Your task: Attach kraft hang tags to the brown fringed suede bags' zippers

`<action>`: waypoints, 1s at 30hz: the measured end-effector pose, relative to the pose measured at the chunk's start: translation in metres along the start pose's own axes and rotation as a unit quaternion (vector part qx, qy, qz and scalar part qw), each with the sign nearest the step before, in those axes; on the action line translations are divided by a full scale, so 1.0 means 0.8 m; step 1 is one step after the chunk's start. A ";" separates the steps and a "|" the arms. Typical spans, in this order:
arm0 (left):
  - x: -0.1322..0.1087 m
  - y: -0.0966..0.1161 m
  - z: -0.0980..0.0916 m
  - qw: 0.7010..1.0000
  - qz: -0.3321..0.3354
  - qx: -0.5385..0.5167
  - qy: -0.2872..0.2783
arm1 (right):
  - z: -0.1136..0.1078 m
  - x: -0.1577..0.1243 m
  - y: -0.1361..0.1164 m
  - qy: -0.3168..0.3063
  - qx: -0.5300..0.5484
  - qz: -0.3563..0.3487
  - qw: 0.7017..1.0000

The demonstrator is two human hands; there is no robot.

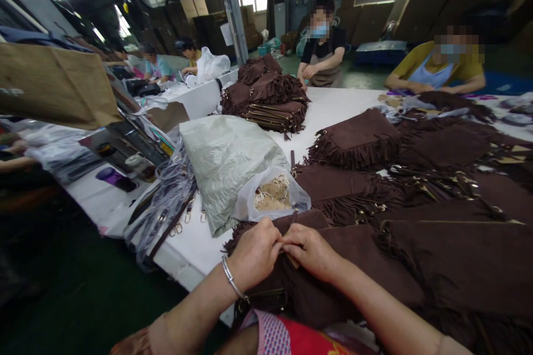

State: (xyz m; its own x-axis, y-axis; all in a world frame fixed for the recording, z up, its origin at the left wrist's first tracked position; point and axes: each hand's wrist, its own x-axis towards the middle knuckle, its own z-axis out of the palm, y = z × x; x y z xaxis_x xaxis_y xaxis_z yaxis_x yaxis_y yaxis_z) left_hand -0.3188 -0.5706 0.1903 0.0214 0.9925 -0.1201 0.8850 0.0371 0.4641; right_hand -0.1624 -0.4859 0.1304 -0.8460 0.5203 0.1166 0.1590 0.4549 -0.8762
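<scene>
Above a brown fringed bag (275, 283), my left hand (256, 249) and my right hand (310, 249) meet, fingertips pinched together. Just below the right fingers shows a small tan hang tag (292, 260), partly covered. What the left fingertips pinch is too small to make out. Past my hands lies an open clear plastic bag (300, 199) holding tan tags (272, 195) with white strings. Brown fringed bags (364, 136) with gold-coloured hardware spread over the table to the right.
A large grey-green plastic sack (233, 155) lies left of the tags. Straps in plastic (164, 205) hang over the white table's (183, 255) left edge. More fringed bags (266, 94) are piled farther back. Co-workers sit across the table, a person in black (333, 44) among them.
</scene>
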 end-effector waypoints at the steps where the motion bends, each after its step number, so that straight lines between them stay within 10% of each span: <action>1: 0.000 0.000 -0.001 1.000 -0.001 0.005 0.000 | -0.001 0.000 0.001 -0.003 0.000 -0.002 1.000; 11: 0.000 0.002 -0.006 0.998 -0.008 0.052 -0.032 | 0.002 -0.001 -0.001 -0.003 -0.114 -0.022 0.993; 17: 0.011 -0.015 0.007 0.989 0.013 -0.146 -0.020 | 0.000 -0.003 -0.001 0.054 -0.097 0.003 0.994; 24: 0.017 -0.032 0.024 0.864 -0.143 -0.477 -0.077 | -0.007 -0.007 0.006 0.107 -0.019 0.077 0.991; 30: 0.010 -0.029 0.029 0.743 -0.169 -0.601 -0.242 | -0.009 -0.006 0.011 0.129 0.072 0.189 0.971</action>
State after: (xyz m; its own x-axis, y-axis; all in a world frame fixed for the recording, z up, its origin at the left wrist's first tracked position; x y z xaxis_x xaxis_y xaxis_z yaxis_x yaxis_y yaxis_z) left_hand -0.3287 -0.5660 0.1584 0.3156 0.7555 -0.5741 -0.1703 0.6403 0.7490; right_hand -0.1534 -0.4796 0.1257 -0.5819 0.8029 -0.1293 0.3453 0.1000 -0.9332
